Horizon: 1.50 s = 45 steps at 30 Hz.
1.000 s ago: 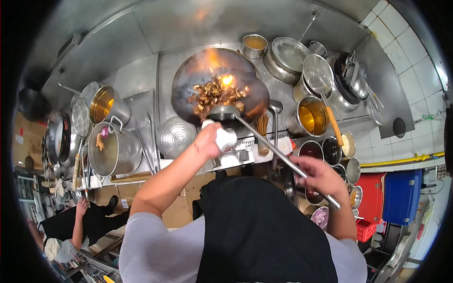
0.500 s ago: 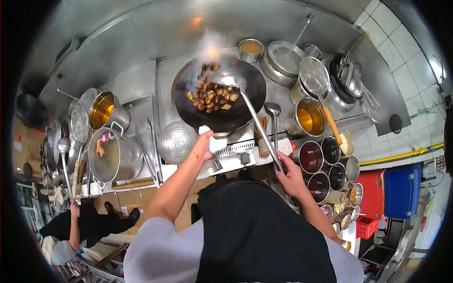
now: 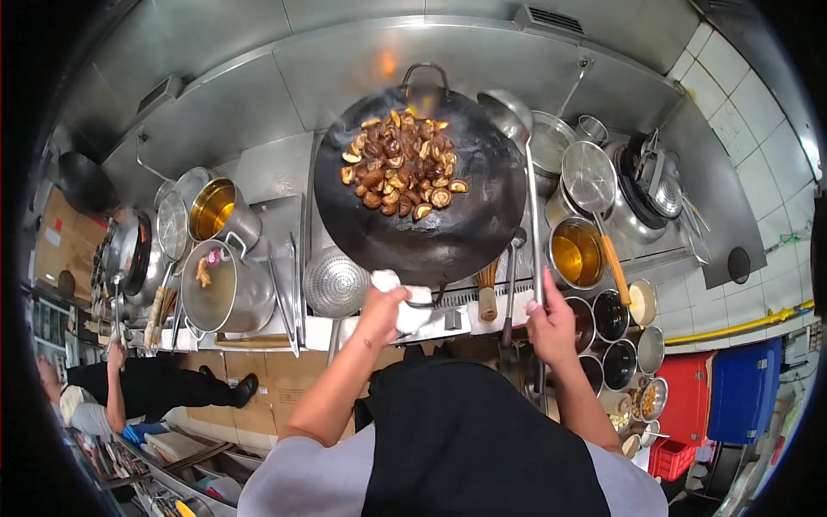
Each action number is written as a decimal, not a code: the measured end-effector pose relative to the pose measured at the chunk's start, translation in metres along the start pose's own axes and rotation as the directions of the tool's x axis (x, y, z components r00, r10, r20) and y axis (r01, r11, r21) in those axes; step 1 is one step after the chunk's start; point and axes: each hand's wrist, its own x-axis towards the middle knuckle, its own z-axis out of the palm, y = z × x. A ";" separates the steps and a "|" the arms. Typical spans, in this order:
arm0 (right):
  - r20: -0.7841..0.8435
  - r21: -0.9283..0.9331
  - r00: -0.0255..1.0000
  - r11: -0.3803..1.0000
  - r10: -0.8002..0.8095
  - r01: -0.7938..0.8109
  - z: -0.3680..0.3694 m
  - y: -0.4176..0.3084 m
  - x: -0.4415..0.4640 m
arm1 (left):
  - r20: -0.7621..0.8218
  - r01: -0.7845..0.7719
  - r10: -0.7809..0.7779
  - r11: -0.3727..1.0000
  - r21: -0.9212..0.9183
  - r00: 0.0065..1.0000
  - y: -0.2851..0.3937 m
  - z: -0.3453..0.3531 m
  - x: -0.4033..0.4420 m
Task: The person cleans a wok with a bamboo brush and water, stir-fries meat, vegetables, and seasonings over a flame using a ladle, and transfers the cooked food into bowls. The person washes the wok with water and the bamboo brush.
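Note:
My left hand (image 3: 383,317) is closed on a folded white cloth (image 3: 413,317) around the near handle of a large black wok (image 3: 487,202). The wok is raised and tilted towards me. Browned pieces of what look like mushrooms (image 3: 405,164) lie bunched in its upper left part, with a flame at the far rim. In my right hand (image 3: 551,326) is the long handle of a metal ladle (image 3: 506,112). Its bowl is above the wok's far right rim, away from the food.
Left of the wok are a perforated strainer (image 3: 334,283), a big stockpot (image 3: 255,297) and a pot of amber liquid (image 3: 213,207). On the right stand an oil pot (image 3: 577,257), a wood-handled mesh skimmer (image 3: 589,177) and several seasoning containers (image 3: 620,362). Another person (image 3: 142,383) works at far left.
The wok has tilted up, its far handle now in view. The food has dropped back and bunched together. The ladle has swung from over the food to the right rim.

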 end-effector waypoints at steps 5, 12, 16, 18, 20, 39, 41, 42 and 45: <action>0.470 0.299 0.797 0.782 0.378 -0.547 0.033 -0.009 0.008 | -0.099 -0.049 0.068 0.982 0.183 0.993 -0.024 -0.002 0.003; 0.803 0.508 0.477 0.008 0.357 -0.861 0.039 0.014 -0.007 | 0.061 0.347 -0.343 0.934 -0.083 0.937 -0.035 -0.100 -0.002; 0.756 0.526 0.508 0.079 0.413 -0.847 0.057 0.008 -0.030 | 0.076 0.401 -0.395 0.914 -0.071 0.915 -0.032 -0.134 -0.012; 0.713 0.558 0.560 0.142 0.422 -0.818 0.075 0.008 -0.038 | 0.114 0.449 -0.443 0.893 -0.033 0.889 -0.032 -0.148 -0.006; 0.673 0.609 0.607 0.148 0.423 -0.779 0.098 0.013 -0.048 | 0.113 0.449 -0.455 0.890 0.080 0.883 -0.037 -0.171 0.004; -0.034 0.973 0.953 0.228 0.301 -0.038 0.229 0.002 -0.321 | 0.369 0.281 -0.686 0.640 0.715 0.627 0.043 -0.150 -0.031; -0.167 0.963 0.932 0.256 0.321 0.084 0.260 -0.002 -0.370 | 0.388 0.289 -0.761 0.584 0.759 0.519 0.027 -0.154 -0.046; -0.231 0.956 0.917 0.250 0.324 0.153 0.277 -0.005 -0.395 | 0.372 0.293 -0.790 0.549 0.782 0.488 0.018 -0.154 -0.059; -0.392 0.916 0.837 0.241 0.382 0.320 0.322 -0.017 -0.472 | 0.243 0.280 -0.906 0.348 0.895 0.348 -0.002 -0.162 -0.096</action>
